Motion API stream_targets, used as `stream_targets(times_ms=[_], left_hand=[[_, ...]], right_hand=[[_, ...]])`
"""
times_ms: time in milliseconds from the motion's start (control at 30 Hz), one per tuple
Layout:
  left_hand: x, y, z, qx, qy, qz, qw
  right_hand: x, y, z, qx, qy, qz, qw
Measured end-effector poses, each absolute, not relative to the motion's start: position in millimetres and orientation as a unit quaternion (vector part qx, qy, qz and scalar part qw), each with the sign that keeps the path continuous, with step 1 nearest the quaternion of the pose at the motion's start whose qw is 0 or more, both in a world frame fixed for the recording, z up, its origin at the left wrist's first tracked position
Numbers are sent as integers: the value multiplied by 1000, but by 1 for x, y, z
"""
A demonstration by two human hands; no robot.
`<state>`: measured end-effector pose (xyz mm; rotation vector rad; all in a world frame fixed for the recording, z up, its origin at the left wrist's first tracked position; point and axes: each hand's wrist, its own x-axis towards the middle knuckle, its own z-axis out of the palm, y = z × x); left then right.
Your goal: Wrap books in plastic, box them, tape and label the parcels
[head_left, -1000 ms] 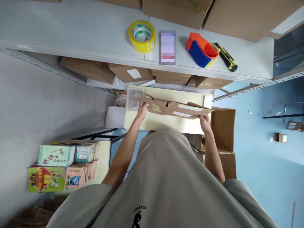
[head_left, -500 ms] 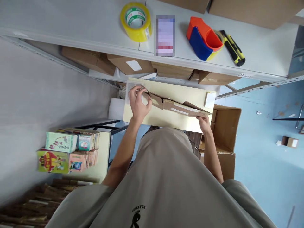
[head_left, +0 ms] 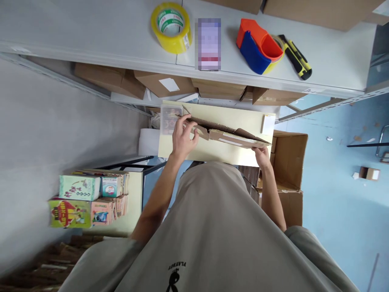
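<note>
A flattened brown cardboard box [head_left: 226, 134] lies across a pale yellow board [head_left: 231, 152] in front of me. My left hand [head_left: 182, 137] grips the box's left end, fingers curled over a flap. Just left of that hand a small clear-wrapped packet [head_left: 168, 117] rests on the board. My right hand [head_left: 261, 156] holds the box's right end from below. My grey shirt hides the near edge of the board.
On the grey shelf [head_left: 91, 36] above lie a yellow tape roll [head_left: 172, 26], an orange-and-blue tape dispenser [head_left: 258, 46] and a yellow-black utility knife [head_left: 296, 63]. Brown boxes fill the shelf below. An open carton [head_left: 288, 162] stands at right, stacked books [head_left: 88, 198] at left.
My left hand moved from the box's left edge up over its flap and now presses on it. The box's left flaps have folded flatter. My right hand kept its hold.
</note>
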<state>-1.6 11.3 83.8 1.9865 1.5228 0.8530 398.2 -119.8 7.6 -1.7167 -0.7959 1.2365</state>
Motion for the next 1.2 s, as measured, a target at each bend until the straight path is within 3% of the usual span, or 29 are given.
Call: stream_targets(times_ms=[200, 333, 567, 767, 1000, 1200], left_hand=[[-10, 11, 84, 739, 559, 311, 211], [-18, 7, 83, 743, 558, 297, 219], [-22, -8, 94, 767, 515, 301, 237], [-36, -10, 103, 793, 473, 280, 264], [-34, -13, 89, 738, 527, 323, 272], [-11, -19, 51, 596, 624, 382, 332]], right_hand=[[395, -121, 8, -686, -286, 484, 462], [391, -124, 21, -707, -300, 478, 426], [414, -147, 104, -678, -373, 512, 372], [395, -130, 157, -726, -480, 413, 267], [349, -114, 140, -803, -559, 179, 105], [343, -112, 115, -822, -539, 166, 82]])
